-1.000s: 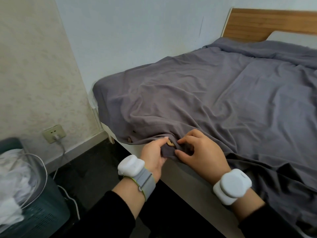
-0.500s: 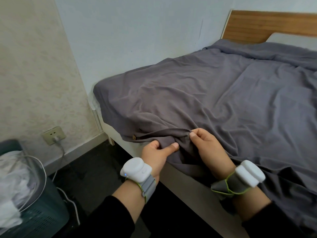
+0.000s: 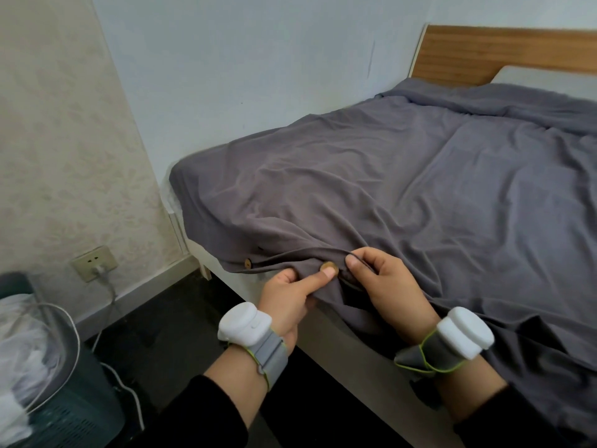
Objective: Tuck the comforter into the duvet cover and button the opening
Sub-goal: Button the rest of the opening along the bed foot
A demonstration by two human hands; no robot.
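Since the earlier frame a button [image 3: 325,266] is exposed and held under the thumb of the left hand [image 3: 286,300]; the duvet cover [image 3: 387,189] hem at the foot edge of the bed [image 3: 342,347] is pinched by the right hand [image 3: 386,284]; neighbouring button [image 3: 247,262] fastened, this one judged pending.

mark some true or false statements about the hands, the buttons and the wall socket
1. The left hand presses its thumb on a wooden button at the edge of the duvet cover. True.
2. The right hand lies flat and open on top of the bed. False: its thumb and fingers pinch the cover's hem just right of that button.
3. A second button shows further left along the same edge. True.
4. The wall socket has nothing plugged in. False: a white plug sits in it, with a cable hanging down.
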